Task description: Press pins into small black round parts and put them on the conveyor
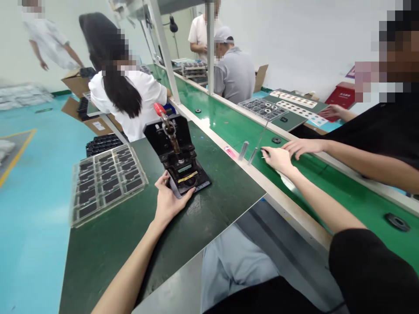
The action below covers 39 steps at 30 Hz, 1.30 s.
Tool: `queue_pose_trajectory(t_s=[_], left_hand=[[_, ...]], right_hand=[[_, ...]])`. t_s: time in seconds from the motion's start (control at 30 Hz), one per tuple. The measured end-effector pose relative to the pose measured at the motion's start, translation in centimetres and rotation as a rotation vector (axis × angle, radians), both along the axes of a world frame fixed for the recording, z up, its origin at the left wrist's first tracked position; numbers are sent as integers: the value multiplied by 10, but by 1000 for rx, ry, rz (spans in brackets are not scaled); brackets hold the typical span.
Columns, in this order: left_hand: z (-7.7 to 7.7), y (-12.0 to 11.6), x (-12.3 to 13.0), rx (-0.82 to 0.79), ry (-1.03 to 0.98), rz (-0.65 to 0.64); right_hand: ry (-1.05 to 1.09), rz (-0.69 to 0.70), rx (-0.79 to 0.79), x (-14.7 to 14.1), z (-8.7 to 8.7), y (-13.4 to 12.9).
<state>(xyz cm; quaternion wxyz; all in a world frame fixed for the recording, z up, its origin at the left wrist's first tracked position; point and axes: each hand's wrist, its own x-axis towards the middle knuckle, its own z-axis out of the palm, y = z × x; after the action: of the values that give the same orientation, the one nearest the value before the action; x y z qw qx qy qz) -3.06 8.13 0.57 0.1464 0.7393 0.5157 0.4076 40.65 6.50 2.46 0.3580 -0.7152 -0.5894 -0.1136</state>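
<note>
Black fixture [181, 160] sits grasped in the half-closed left grip [169, 203]; the right grip [278, 159] curls over green belt [225, 117], its hold I cannot tell; lettering [345, 95] on red box [337, 106] is unreadable.

Nothing is legible; white lettering [345, 96] on the red box [337, 106] is blurred.

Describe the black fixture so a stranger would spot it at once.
Find the dark green table beside the long, brighter green belt. On it, to the right of the clear tray of dark parts, the person's left grip touches the black fixture low down. Unlike the flat tray, it stands tall, with a metal clamp leading up to a red handle.
</note>
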Motion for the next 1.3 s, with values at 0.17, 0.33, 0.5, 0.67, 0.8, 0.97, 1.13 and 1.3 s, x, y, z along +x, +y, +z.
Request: queue_pose_trajectory(t_s=[0.17, 0.33, 0.5, 0.67, 0.8, 0.97, 1.13, 1.3], left_hand=[[7, -31, 16, 301, 39, -173], [9, -57, 36, -80, 106, -658], [7, -56, 40, -157, 61, -643], [3, -50, 38, -113, 126, -579], [1, -47, 38, -124, 129, -593], [-1, -51, 41, -105, 90, -547], [-5, -58, 45, -55, 131, -510], [-10, -58, 45, -47, 126, -552]], right_hand=[[158, -90, 8, -48, 10, -88], [603, 74, -138, -128, -9, -155], [634, 257, -187, -196, -17, -132], [471, 420, -256, -211, -7, -100], [591, 448, -240, -187, 7, -91], [647, 513, 3, -174, 33, -63], [559, 719, 81, -194, 32, -22], [398, 903, 6, -214, 13, 7]])
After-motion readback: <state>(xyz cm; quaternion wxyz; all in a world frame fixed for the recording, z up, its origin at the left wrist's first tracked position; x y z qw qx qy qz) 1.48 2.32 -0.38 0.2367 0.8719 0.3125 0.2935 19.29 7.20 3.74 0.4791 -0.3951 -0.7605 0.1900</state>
